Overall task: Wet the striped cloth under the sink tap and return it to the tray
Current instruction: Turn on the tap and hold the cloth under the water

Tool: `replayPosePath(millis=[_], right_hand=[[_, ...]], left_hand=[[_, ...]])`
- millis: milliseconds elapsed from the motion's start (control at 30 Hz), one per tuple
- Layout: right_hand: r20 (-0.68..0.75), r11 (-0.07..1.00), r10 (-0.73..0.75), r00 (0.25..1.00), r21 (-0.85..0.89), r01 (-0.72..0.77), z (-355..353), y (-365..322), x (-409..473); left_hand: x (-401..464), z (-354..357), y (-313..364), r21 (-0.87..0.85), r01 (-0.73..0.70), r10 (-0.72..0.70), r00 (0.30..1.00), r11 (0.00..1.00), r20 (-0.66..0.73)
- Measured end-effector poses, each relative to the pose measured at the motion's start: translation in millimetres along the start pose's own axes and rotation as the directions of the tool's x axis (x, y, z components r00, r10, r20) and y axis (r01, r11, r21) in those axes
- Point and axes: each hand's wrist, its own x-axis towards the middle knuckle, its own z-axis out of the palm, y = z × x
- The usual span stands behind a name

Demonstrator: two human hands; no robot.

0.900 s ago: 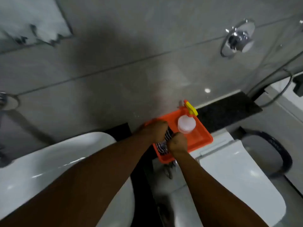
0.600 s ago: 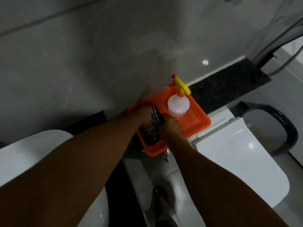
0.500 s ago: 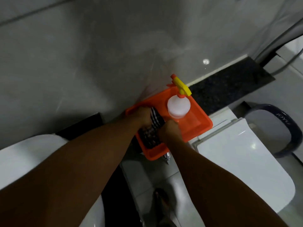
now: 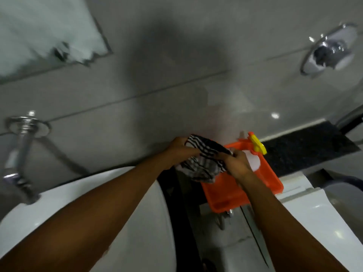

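Observation:
The black-and-white striped cloth (image 4: 202, 162) hangs between both hands, lifted just above the left end of the orange tray (image 4: 225, 195). My left hand (image 4: 179, 147) grips its upper left corner. My right hand (image 4: 235, 163) grips its right side, over the tray. The tray rests on the toilet tank top. The white sink (image 4: 137, 222) lies at lower left, under my left forearm. Its chrome tap (image 4: 18, 160) stands out from the wall at far left.
A white spray bottle with a yellow and orange trigger (image 4: 256, 149) stands at the tray's far end. The white toilet lid (image 4: 324, 222) is at lower right. A chrome wall fitting (image 4: 330, 50) is at upper right, a mirror (image 4: 39, 32) at upper left.
Both hands held the cloth down in the tray; now they have lifted it up and to the left, out of the tray. The view has tilted up and left.

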Motion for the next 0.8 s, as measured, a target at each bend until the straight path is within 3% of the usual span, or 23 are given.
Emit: replayPosePath(millis=[133, 267, 400, 500, 567, 633, 667, 733, 767, 800], right_hand=[[0.197, 0.994, -0.091, 0.976, 0.073, 0.078, 46, -81, -63], [0.500, 0.987, -0.158, 0.851, 0.051, 0.153, 111, -140, -119], [0.603, 0.967, -0.189, 0.775, -0.021, 0.252, 189, -182, -154], [0.579, 0.948, -0.237, 0.780, -0.040, 0.317, 250, -199, -173], [0.529, 0.943, -0.266, 0.806, -0.033, 0.332, 281, -196, -173], [0.455, 0.941, -0.279, 0.846, -0.046, 0.335, 298, -191, -169], [0.435, 0.941, -0.284, 0.854, -0.044, 0.335, 303, -187, -166], [0.391, 0.922, -0.355, 0.849, 0.000, 0.386, 305, -181, -165], [0.343, 0.878, -0.453, 0.823, 0.013, 0.478, 302, -179, -166], [0.279, 0.763, -0.610, 0.742, -0.049, 0.645, 295, -175, -164]], left_hand=[[-85, -86, 22, -0.255, 0.006, -0.026, 0.997, 0.967, -0.074], [-173, -173, 19, -0.327, -0.084, -0.018, 0.955, 0.941, -0.297], [-239, -245, -4, -0.195, -0.137, 0.005, 0.829, 0.971, -0.559], [-264, -284, -26, -0.148, -0.117, -0.017, 0.725, 0.982, -0.689], [-264, -293, -37, 0.020, 0.009, 0.010, 0.633, 1.000, -0.774], [-260, -290, -44, 0.200, 0.223, 0.054, 0.529, 0.954, -0.847], [-256, -284, -45, 0.245, 0.260, 0.079, 0.518, 0.934, -0.852], [-244, -270, -40, 0.271, 0.147, 0.126, 0.615, 0.951, -0.778], [-235, -265, -34, 0.233, 0.079, 0.118, 0.683, 0.969, -0.720], [-225, -261, -28, 0.160, 0.035, 0.082, 0.737, 0.987, -0.671]])
